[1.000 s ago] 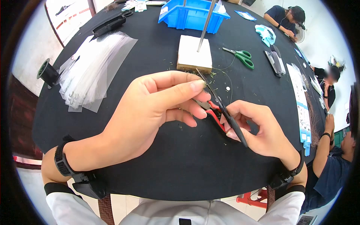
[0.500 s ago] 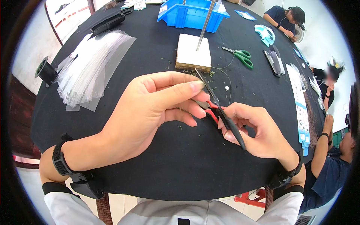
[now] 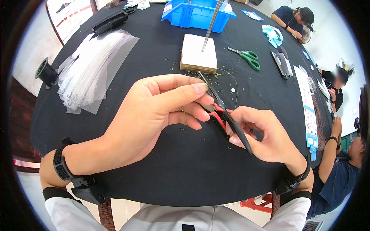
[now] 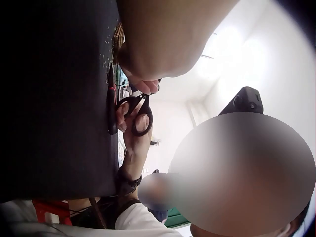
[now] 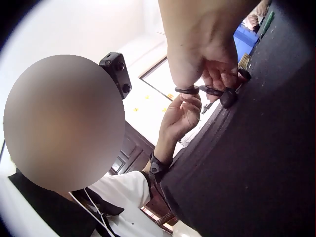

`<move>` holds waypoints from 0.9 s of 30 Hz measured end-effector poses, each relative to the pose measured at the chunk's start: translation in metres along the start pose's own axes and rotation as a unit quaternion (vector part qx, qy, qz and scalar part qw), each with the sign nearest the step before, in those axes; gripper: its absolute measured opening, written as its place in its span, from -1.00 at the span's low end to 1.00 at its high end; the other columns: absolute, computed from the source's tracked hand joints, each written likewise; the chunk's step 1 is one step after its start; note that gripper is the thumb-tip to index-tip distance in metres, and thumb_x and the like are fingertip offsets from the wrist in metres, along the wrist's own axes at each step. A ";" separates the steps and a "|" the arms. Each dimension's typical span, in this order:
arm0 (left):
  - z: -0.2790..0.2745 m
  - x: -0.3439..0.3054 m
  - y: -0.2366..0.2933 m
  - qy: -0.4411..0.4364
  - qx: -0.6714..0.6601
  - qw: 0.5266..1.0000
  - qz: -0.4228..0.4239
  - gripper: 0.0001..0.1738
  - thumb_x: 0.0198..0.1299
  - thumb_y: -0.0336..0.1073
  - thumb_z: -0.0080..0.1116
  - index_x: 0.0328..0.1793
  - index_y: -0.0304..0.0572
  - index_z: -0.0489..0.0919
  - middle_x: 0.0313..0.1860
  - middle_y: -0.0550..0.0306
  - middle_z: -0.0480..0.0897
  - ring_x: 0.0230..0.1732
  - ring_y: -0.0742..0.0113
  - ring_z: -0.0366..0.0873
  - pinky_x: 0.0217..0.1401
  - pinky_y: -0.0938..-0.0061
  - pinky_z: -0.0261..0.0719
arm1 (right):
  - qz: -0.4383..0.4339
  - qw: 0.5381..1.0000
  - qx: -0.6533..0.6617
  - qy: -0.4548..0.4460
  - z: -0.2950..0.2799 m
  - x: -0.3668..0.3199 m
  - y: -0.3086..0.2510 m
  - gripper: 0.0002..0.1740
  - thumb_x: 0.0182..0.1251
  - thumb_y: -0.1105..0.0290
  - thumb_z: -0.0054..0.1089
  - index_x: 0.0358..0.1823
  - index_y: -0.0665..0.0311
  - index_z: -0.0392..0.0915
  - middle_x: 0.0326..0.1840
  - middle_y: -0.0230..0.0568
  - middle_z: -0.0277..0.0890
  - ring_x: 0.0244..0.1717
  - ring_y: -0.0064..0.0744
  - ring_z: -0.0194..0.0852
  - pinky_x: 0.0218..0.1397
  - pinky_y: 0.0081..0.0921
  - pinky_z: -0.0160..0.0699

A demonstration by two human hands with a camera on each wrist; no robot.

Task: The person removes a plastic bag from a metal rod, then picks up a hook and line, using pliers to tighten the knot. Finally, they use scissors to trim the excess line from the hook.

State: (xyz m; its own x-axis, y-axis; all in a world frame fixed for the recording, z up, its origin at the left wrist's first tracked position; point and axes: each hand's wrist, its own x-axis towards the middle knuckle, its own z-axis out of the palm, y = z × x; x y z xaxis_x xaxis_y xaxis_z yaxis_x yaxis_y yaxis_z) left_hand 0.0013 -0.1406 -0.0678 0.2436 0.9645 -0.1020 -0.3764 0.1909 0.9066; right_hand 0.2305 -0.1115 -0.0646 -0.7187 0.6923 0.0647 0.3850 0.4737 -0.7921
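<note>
My right hand holds black-handled scissors, its thumb and fingers through the loops. Their blades point up and away, past the fingertips of my left hand. With thumb and index finger, the left hand pinches something very small and fine, thread-like at the fingertips; I cannot tell its kind. Its other fingers curl loosely below. Pliers with red and black handles lie on the table under the scissors, partly hidden by both hands.
Beyond the hands stands a white-topped block with a metal rod, green clippings around it. Green-handled scissors, a stapler and a blue bin lie farther off. At left are clear plastic sleeves and a spool.
Both hands keep nearly the same pose. The scissors in my right hand have shifted very slightly, and the whole view has drifted a little.
</note>
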 end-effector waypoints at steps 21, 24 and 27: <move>0.000 0.000 0.002 -0.007 -0.004 0.999 0.042 -0.79 0.31 -0.26 0.06 -0.13 -0.26 0.55 -0.27 0.19 0.62 -0.32 0.53 0.58 -0.28 0.62 0.54 | 0.075 0.995 0.055 -0.035 -0.003 -0.005 -0.011 -0.78 0.19 0.42 0.19 -0.20 0.41 0.47 -0.35 -0.26 0.47 -0.33 -0.50 0.49 -0.21 -0.57 0.47; -0.001 0.000 0.003 -0.009 -0.007 0.999 0.039 -0.78 0.31 -0.26 0.07 -0.09 -0.26 0.55 -0.24 0.17 0.63 -0.30 0.52 0.60 -0.27 0.62 0.55 | 0.069 0.997 0.031 -0.030 -0.003 -0.006 -0.010 -0.81 0.19 0.44 0.20 -0.22 0.40 0.48 -0.35 -0.26 0.47 -0.35 -0.51 0.49 -0.26 -0.60 0.46; -0.001 0.000 0.003 -0.011 -0.011 0.999 0.035 -0.78 0.31 -0.26 0.07 -0.08 -0.27 0.54 -0.24 0.17 0.63 -0.30 0.53 0.60 -0.26 0.63 0.55 | 0.060 0.998 -0.005 -0.021 -0.003 -0.006 -0.008 -0.83 0.18 0.45 0.20 -0.25 0.38 0.48 -0.37 -0.28 0.48 -0.38 -0.53 0.48 -0.31 -0.63 0.44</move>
State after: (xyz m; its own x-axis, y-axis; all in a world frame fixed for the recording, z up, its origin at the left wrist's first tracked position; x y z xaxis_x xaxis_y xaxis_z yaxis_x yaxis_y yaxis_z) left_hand -0.0007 -0.1395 -0.0656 0.2350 0.9715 -0.0301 -0.4124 0.1277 0.9020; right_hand 0.2335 -0.1176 -0.0567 -0.6915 0.7202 -0.0556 0.4746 0.3950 -0.7866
